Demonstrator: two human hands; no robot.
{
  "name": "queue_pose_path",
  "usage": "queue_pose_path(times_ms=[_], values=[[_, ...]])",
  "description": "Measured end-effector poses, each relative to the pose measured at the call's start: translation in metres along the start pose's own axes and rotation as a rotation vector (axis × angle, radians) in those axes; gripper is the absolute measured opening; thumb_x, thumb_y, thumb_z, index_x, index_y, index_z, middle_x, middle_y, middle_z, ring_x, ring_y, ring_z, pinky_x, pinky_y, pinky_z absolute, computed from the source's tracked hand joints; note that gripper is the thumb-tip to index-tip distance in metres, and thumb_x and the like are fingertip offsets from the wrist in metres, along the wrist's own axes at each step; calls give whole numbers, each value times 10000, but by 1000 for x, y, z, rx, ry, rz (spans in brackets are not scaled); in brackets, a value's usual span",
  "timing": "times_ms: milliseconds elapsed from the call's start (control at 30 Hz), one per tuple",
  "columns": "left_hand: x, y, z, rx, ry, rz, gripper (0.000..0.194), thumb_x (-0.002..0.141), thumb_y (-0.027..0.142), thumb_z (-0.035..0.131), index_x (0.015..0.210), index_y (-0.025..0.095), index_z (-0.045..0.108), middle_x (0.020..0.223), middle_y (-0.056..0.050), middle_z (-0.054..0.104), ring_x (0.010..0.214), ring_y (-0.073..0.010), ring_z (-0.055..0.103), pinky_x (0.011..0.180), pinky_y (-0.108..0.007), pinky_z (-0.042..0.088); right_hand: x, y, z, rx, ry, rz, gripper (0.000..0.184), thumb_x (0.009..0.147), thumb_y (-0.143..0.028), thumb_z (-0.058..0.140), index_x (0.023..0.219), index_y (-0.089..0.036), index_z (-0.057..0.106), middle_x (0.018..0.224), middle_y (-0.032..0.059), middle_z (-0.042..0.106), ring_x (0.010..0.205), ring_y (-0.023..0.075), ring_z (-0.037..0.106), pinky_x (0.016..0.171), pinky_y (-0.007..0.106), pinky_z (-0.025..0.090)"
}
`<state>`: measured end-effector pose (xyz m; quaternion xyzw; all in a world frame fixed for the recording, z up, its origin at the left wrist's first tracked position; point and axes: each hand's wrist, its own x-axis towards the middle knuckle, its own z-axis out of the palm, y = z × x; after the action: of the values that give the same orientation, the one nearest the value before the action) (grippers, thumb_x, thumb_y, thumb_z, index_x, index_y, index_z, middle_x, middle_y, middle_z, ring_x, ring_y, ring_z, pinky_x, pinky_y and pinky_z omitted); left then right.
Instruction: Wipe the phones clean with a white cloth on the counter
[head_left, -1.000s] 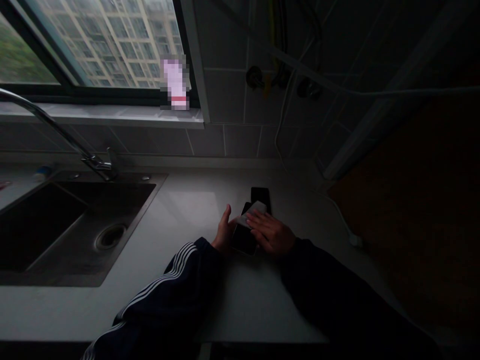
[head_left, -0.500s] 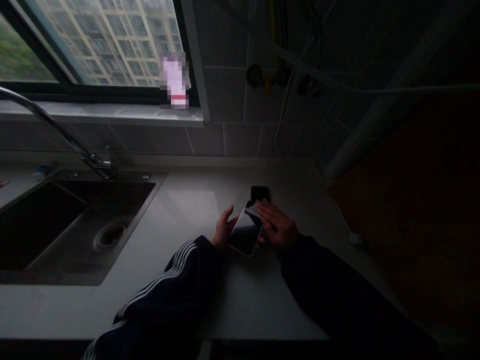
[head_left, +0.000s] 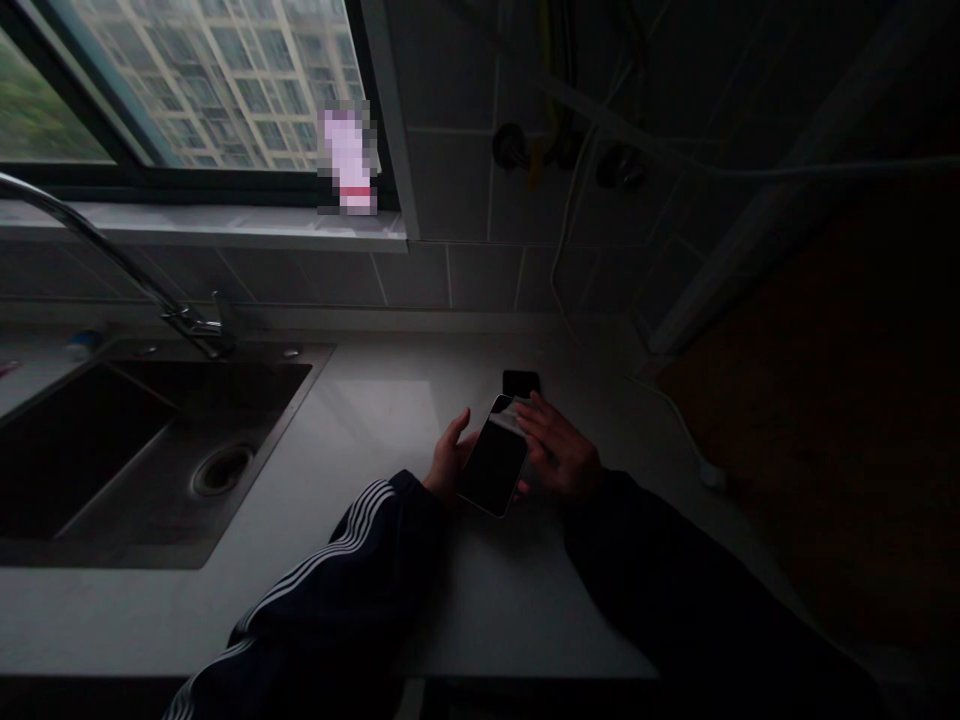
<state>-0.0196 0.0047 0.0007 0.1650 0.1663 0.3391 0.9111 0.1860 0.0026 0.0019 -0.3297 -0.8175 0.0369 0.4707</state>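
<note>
My left hand (head_left: 450, 455) is closed around a dark smartphone (head_left: 493, 465) with a pale rim, its thumb up beside the left edge and fingertips showing past the right edge. The phone is tilted, its screen facing up at me. Against its upper right part, my right hand (head_left: 561, 450) presses a thin whitish wipe (head_left: 508, 416) with its fingers. Part of the wipe is hidden under those fingers. Just beyond the held phone, a second flat black object (head_left: 520, 383), looking like another phone, lies on the white countertop (head_left: 375, 600).
At left is a steel sink (head_left: 259, 480) with a curved faucet (head_left: 112, 255). A blurred pink-white item (head_left: 349, 160) stands on the windowsill. A white cable (head_left: 555, 270) hangs down the tiled wall, and another with a plug (head_left: 711, 474) lies at right.
My right hand has slid with the wipe up and right across the phone, uncovering most of the screen. The left hand keeps its hold, with the phone shifting only slightly.
</note>
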Motion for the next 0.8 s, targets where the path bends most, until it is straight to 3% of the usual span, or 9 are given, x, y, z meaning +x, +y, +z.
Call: queue_pose_path(times_ms=[200, 400, 800], values=[[1, 0, 0, -36, -39, -19, 671, 956, 650, 337, 1328, 133, 550, 1070, -222, 719, 774, -377, 752, 656, -505, 583, 2, -1, -2, -92, -50, -53, 374, 931, -128, 534, 1262, -187, 698, 1312, 103, 705, 1441, 305, 455, 1153, 577, 433], [3, -1, -1, -29, -65, -23, 746, 949, 684, 303, 1409, 128, 493, 1041, -215, 724, 757, -359, 748, 658, -489, 577, 1, 0, 0, -110, -38, -89, 336, 934, -122, 525, 1214, -154, 707, 1293, 115, 715, 1419, 307, 487, 1129, 565, 462], [1, -1, 3, -65, -37, -27, 737, 949, 674, 314, 1352, 104, 551, 1010, -216, 731, 767, -361, 747, 681, -497, 578, -1, 0, 1, -79, -52, -50, 345, 946, -125, 507, 1234, -148, 697, 1320, 124, 697, 1434, 299, 470, 1140, 575, 446]])
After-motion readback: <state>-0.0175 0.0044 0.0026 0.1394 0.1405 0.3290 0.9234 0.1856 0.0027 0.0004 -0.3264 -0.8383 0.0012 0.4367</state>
